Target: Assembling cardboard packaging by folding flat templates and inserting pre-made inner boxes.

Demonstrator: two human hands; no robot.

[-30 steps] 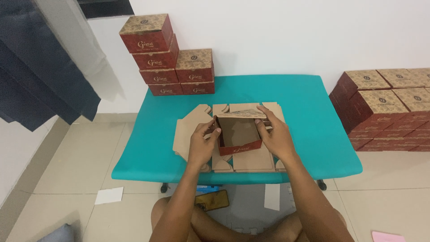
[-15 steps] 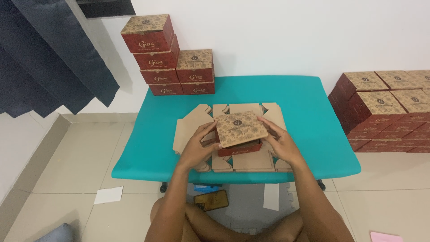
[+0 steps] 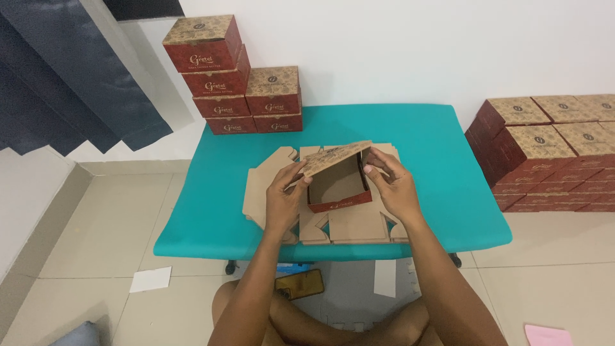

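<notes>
A small red cardboard box (image 3: 339, 192) with a brown patterned lid stands on a pile of flat unfolded box blanks (image 3: 349, 224) on the teal table (image 3: 442, 166). Its lid (image 3: 333, 157) is raised and tilted, showing the plain brown inside. My left hand (image 3: 285, 198) grips the lid's left edge and the box's left side. My right hand (image 3: 394, 186) holds the lid's right end and the box's right wall.
Several finished red boxes are stacked at the table's back left (image 3: 234, 77), against the white wall. More finished boxes are piled on the floor to the right (image 3: 551, 150). A phone (image 3: 299, 284) and paper scraps (image 3: 150, 279) lie on the tiled floor. A dark curtain (image 3: 70, 77) hangs at left.
The lid was folded down over the box half a second ago; now it is lifted again and the box's inside shows. Both hands stay on the box.
</notes>
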